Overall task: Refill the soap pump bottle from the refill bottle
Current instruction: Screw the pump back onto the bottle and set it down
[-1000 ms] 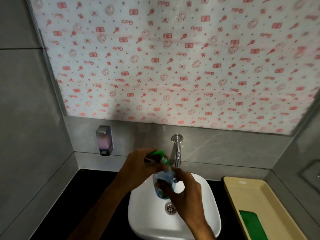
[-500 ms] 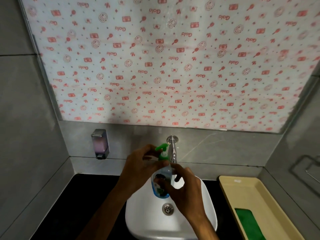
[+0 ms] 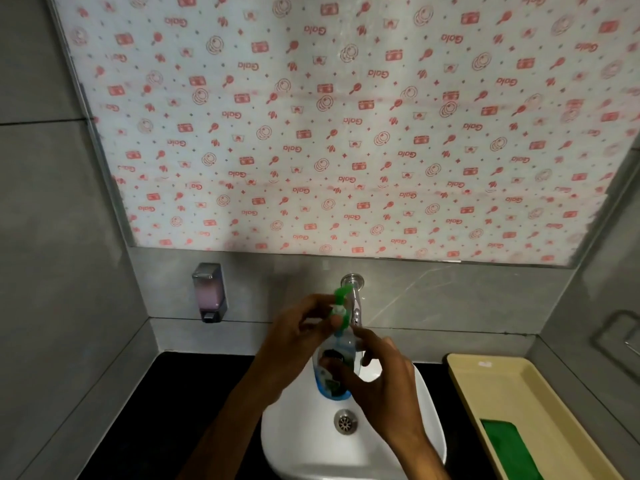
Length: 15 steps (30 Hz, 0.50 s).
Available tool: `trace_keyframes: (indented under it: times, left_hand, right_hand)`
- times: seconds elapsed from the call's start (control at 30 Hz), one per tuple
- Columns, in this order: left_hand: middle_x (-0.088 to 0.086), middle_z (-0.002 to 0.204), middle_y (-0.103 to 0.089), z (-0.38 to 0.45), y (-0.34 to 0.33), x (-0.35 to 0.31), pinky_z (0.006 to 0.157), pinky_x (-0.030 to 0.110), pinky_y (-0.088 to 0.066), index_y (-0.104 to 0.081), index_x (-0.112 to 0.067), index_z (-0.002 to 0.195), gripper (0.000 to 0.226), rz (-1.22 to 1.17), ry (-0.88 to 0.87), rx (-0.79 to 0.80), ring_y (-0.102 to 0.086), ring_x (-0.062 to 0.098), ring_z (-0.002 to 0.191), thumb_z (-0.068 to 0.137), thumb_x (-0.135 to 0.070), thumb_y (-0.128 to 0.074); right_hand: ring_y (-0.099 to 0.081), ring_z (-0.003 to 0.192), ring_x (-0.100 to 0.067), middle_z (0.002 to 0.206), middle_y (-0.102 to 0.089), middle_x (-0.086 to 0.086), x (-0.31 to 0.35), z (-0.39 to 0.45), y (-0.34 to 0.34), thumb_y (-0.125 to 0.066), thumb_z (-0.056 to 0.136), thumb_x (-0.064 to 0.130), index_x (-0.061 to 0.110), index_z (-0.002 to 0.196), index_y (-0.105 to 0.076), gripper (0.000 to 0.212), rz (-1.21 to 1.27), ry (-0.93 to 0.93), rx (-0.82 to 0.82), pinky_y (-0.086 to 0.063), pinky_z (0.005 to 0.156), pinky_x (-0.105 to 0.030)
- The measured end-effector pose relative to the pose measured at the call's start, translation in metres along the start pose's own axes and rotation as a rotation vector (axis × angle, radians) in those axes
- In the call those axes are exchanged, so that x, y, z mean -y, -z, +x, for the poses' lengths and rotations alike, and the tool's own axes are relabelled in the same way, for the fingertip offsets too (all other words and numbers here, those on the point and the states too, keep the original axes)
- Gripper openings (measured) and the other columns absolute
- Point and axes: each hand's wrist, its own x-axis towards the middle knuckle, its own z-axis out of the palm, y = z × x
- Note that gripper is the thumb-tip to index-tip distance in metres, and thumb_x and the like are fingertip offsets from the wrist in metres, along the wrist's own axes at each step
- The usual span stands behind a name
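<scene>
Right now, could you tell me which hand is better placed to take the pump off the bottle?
Left. The left hand already pinches the green pump, while the right hand grips the bottle.

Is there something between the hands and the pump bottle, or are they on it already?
Nothing visible stands between. The right hand grips the bottle body over the sink, and the left hand pinches the green pump at the top. The tap is close behind the pump.

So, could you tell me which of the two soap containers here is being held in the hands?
The green-topped pump bottle over the sink; the dispenser is fixed to the wall, untouched.
</scene>
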Motion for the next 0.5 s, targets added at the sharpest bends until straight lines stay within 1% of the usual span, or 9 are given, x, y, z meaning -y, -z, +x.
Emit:
trace_keyframes:
  times: [0.07,0.13,0.2,0.23,0.27,0.33,0.37,0.43,0.5]
  left_hand:
    - [0.000,0.127,-0.069,-0.002,0.005,0.000,0.094,0.035,-0.058,-0.052,-0.038,0.136,0.041,-0.104,-0.001,0.082,-0.067,0.018,0.118,0.096,-0.038,-0.060]
    - [-0.004,0.131,-0.068,-0.001,0.008,-0.001,0.094,0.031,-0.058,-0.047,-0.036,0.139,0.047,-0.168,0.019,0.145,-0.065,0.016,0.121,0.095,-0.039,-0.062]
    - [-0.012,0.121,-0.070,0.002,0.004,-0.002,0.083,0.020,-0.058,-0.052,-0.038,0.127,0.046,-0.087,0.002,0.118,-0.068,0.009,0.114,0.086,-0.044,-0.071]
    - [-0.012,0.114,-0.071,0.003,0.001,-0.002,0.077,0.016,-0.058,-0.055,-0.042,0.117,0.043,-0.007,-0.011,0.057,-0.068,0.006,0.106,0.080,-0.047,-0.075]
    - [-0.012,0.106,-0.071,0.004,-0.001,0.000,0.072,0.015,-0.058,-0.057,-0.044,0.108,0.039,0.065,-0.029,-0.020,-0.069,0.003,0.098,0.076,-0.050,-0.078]
    - [-0.015,0.096,-0.072,0.005,-0.003,0.004,0.068,0.015,-0.058,-0.060,-0.050,0.095,0.030,0.097,-0.066,-0.133,-0.069,0.000,0.089,0.073,-0.053,-0.079]
    - [-0.019,0.097,-0.073,0.005,-0.001,0.005,0.069,0.017,-0.059,-0.061,-0.053,0.095,0.028,0.075,-0.069,-0.139,-0.070,0.000,0.091,0.074,-0.053,-0.080]
    - [-0.016,0.111,-0.074,0.007,0.005,0.006,0.080,0.027,-0.061,-0.060,-0.054,0.110,0.036,-0.050,-0.059,-0.036,-0.071,0.005,0.104,0.079,-0.050,-0.077]
    - [-0.008,0.133,-0.067,0.007,0.009,0.007,0.094,0.035,-0.059,-0.049,-0.043,0.135,0.059,-0.194,-0.032,0.127,-0.065,0.013,0.122,0.082,-0.046,-0.076]
  right_hand:
    - [-0.059,0.083,-0.005,0.098,-0.064,0.012,0.000,0.000,0.003,-0.073,0.066,0.059,0.036,0.124,-0.063,0.064,0.006,-0.004,-0.008,-0.048,0.071,-0.011]
    - [-0.060,0.085,-0.006,0.102,-0.066,0.011,-0.003,0.001,0.003,-0.082,0.070,0.049,0.035,0.124,-0.063,0.059,0.009,0.005,-0.027,-0.049,0.073,-0.012]
    - [-0.062,0.100,-0.013,0.119,-0.066,0.000,-0.004,0.001,0.000,-0.081,0.078,0.039,0.025,0.132,-0.059,0.059,-0.023,-0.040,0.022,-0.051,0.088,-0.022]
    - [-0.061,0.111,-0.018,0.130,-0.063,-0.006,-0.004,0.000,-0.003,-0.077,0.083,0.036,0.019,0.137,-0.055,0.061,-0.030,-0.103,0.074,-0.048,0.097,-0.026]
    - [-0.059,0.116,-0.021,0.134,-0.060,-0.008,-0.004,0.000,-0.004,-0.075,0.085,0.036,0.018,0.141,-0.052,0.063,-0.033,-0.150,0.103,-0.045,0.101,-0.027]
    - [-0.062,0.104,-0.016,0.123,-0.065,-0.002,-0.001,0.002,-0.004,-0.080,0.079,0.040,0.024,0.136,-0.057,0.063,-0.047,-0.102,0.043,-0.051,0.095,-0.026]
    - [-0.062,0.097,-0.013,0.116,-0.066,0.002,0.002,0.002,-0.003,-0.082,0.076,0.041,0.027,0.132,-0.060,0.062,-0.041,-0.060,0.008,-0.053,0.091,-0.024]
    - [-0.061,0.093,-0.011,0.110,-0.068,0.003,0.006,0.003,0.001,-0.084,0.073,0.039,0.027,0.128,-0.064,0.060,-0.014,-0.036,-0.019,-0.056,0.089,-0.028]
    - [-0.062,0.093,-0.011,0.108,-0.068,0.003,0.005,0.003,0.004,-0.085,0.072,0.037,0.026,0.127,-0.066,0.059,0.017,-0.026,-0.030,-0.056,0.089,-0.031]
